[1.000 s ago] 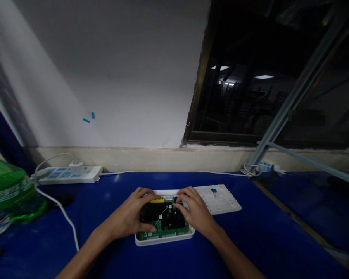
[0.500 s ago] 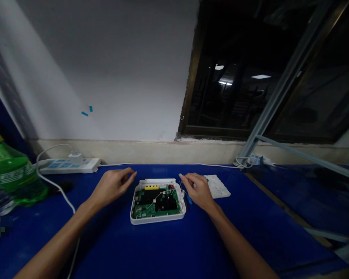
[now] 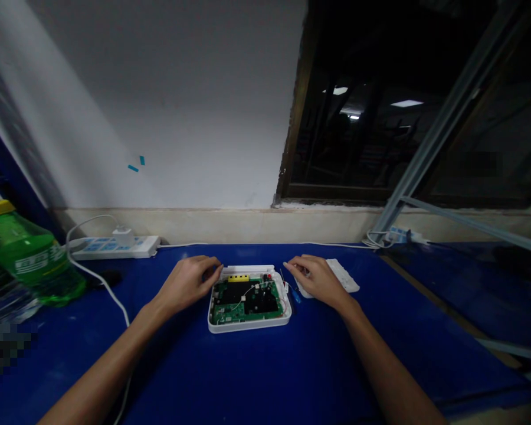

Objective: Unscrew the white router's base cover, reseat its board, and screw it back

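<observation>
The white casing [image 3: 250, 326] is lying open side up on the blue tabletop [image 3: 248, 378], serving here as the reference for all positions. Inside the casing, a green circuit board [image 3: 230, 316] is showing, with black pads [image 3: 262, 303] covering much of it. A yellow port block [image 3: 239, 278] is sitting along the casing's rear side, and a thin white wire [image 3: 249, 291] is running across the board.

The left hand [image 3: 188, 282] is hanging at the casing's rear left corner, its thumb and forefinger forming a narrow gap — contact with the rim cannot be told. The right hand [image 3: 322, 282] is poised to the right of the casing's rear right corner, fingers bunching narrowly; whether it is holding anything cannot be told.

A blue-handled tool [image 3: 296, 296] is lying just beside the casing's right wall. A white panel [image 3: 346, 276] is resting farther right of the casing, partly hidden by the right hand. Left of and behind the casing, a power strip [image 3: 147, 247] is carrying a white plug [image 3: 123, 237]; a green bottle [image 3: 44, 265] is standing well left of the casing.
</observation>
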